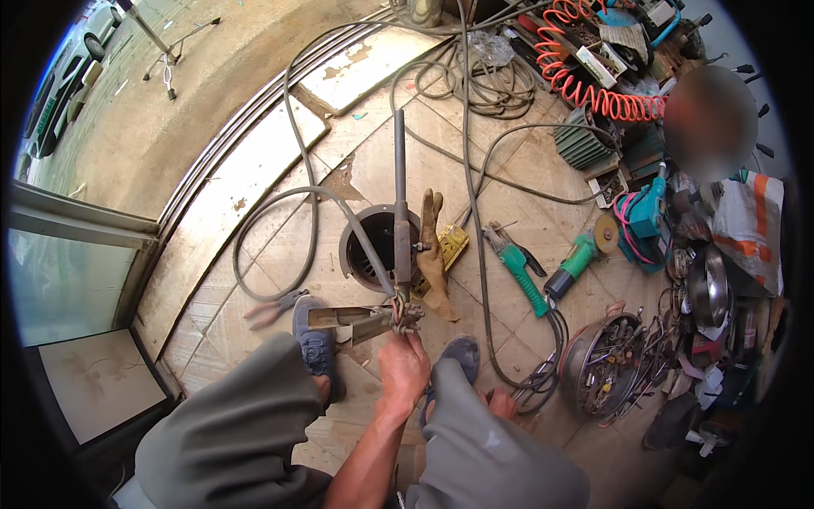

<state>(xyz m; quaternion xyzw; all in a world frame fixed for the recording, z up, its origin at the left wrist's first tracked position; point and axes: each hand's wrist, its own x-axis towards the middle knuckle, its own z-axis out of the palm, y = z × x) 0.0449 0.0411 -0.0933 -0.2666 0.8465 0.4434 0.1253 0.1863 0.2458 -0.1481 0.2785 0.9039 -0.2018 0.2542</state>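
My left hand (404, 370) reaches in between my knees, its fingers closed on the near end of a metal assembly. This assembly has a long grey steel bar (401, 178) pointing away from me, a rusty joint, and a flat metal arm (356, 324) out to the left, over my left shoe (315, 346). A thick cable (365, 242) runs to the joint. Behind the bar lies a round dark metal rim (349, 254). A brown work glove (434, 259) lies just right of the bar. My right hand (502, 404) shows partly beside my right knee; its fingers are mostly hidden.
Red-handled pliers (273, 310) lie left. On the right are a green electrode holder (519, 273), a green angle grinder (578, 265) and a bowl of metal parts (591, 365). Cables (471, 170) cross the tiles. An orange coiled hose (585, 95) lies on far-right clutter.
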